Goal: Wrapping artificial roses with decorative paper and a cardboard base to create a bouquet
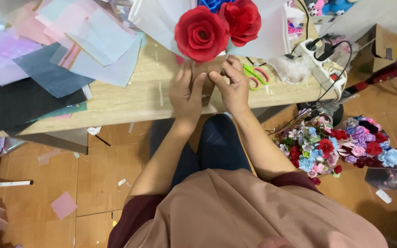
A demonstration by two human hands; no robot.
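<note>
Head view, looking down: the low wooden table (143, 98) fills the upper half, its left side buried under loose coloured paper sheets (56, 46). At top centre lies a bouquet with two red fabric roses (217, 27) in pale wrapping, its brown paper stem wrap (206, 76) pointing toward the person. Judging by the grip, wrapping the stems is the step in hand. The left hand (185, 94) clasps the wrap from the left, fingers curled round it; the right hand (233, 85) pinches its upper edge between thumb and forefinger. Folding it tighter would call for both hands working together. Green-handled scissors (256, 73) lie just right of the hands, a power strip (325, 62) farther right. Artificial flowers (341, 147) are heaped on the floor at lower right.
</note>
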